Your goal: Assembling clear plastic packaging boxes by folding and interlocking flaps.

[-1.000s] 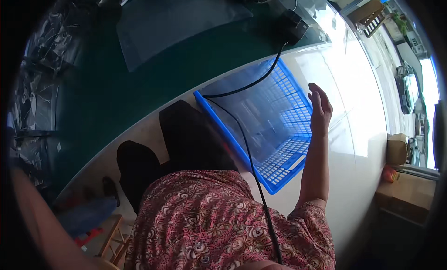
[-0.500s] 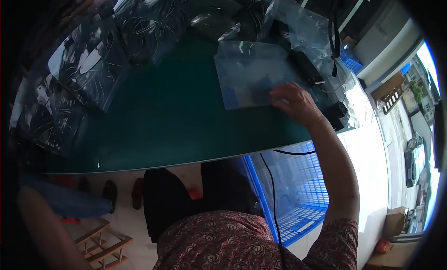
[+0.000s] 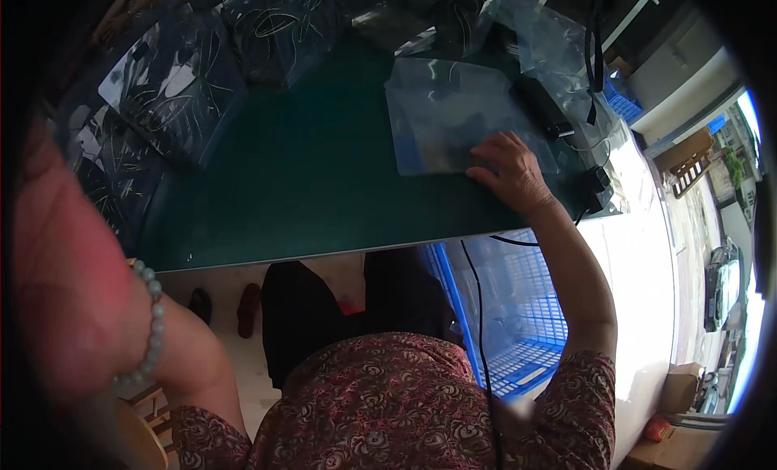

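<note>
A flat stack of clear plastic bags [image 3: 441, 106] lies on the green table top. My right hand [image 3: 510, 170] rests on the stack's near right corner, its fingers slightly bent and apart, with nothing gripped. Large and close at the left edge is my left hand [image 3: 69, 267], raised, with a bracelet of pale beads on the wrist. Its fingers are blurred and lost in the dark rim, so whether it holds something does not show.
Filled clear bags with thin wires [image 3: 182, 89] cover the table's left and far left. A long black object [image 3: 541, 107] lies right of the stack, near a black plug-like piece [image 3: 595, 182]. Below the table edge stands a blue plastic crate [image 3: 530, 324], with a black cable [image 3: 479, 308] hanging before it.
My left arm has risen from the lower left and come close to view. My right hand stays at the bag stack, its fingers now flatter. The whole view has shifted slightly.
</note>
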Tool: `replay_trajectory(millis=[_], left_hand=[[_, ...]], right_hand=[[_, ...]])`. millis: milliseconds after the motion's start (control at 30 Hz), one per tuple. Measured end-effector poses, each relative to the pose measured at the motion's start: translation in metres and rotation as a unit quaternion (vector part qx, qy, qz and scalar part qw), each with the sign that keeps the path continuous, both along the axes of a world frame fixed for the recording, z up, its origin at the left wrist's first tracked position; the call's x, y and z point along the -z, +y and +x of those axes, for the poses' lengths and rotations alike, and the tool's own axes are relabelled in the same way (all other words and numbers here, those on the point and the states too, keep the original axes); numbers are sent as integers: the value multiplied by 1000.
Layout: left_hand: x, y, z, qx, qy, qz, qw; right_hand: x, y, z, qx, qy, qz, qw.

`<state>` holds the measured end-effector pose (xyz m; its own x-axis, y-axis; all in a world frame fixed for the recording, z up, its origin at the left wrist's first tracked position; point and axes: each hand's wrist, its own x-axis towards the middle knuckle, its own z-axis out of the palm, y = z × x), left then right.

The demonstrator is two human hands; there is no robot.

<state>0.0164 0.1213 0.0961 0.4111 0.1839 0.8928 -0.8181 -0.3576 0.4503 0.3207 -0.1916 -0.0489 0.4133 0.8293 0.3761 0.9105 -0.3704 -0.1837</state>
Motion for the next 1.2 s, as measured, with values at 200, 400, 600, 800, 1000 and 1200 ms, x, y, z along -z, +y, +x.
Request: replay_trajectory(millis=[200, 400, 600, 800, 1000, 1200], left_hand=[[112, -1, 92, -219, 363, 28, 905], [116, -8, 165, -318, 449, 243, 799], [108, -16, 216, -321, 641, 346, 605], [118, 8, 243, -191, 706, 166, 662], [121, -3, 262, -268, 624, 341, 650], [94, -19, 264, -200, 642, 455, 585]], right_hand=[[1, 0, -52, -99, -14, 43, 994], [-1, 3, -46, -109, 35, 76, 991], [2, 2, -50, -86, 16, 95, 992], [1, 3, -52, -81, 3, 116, 990], [3, 0, -54, -83, 12, 114, 990], [5, -1, -53, -82, 17, 123, 989]])
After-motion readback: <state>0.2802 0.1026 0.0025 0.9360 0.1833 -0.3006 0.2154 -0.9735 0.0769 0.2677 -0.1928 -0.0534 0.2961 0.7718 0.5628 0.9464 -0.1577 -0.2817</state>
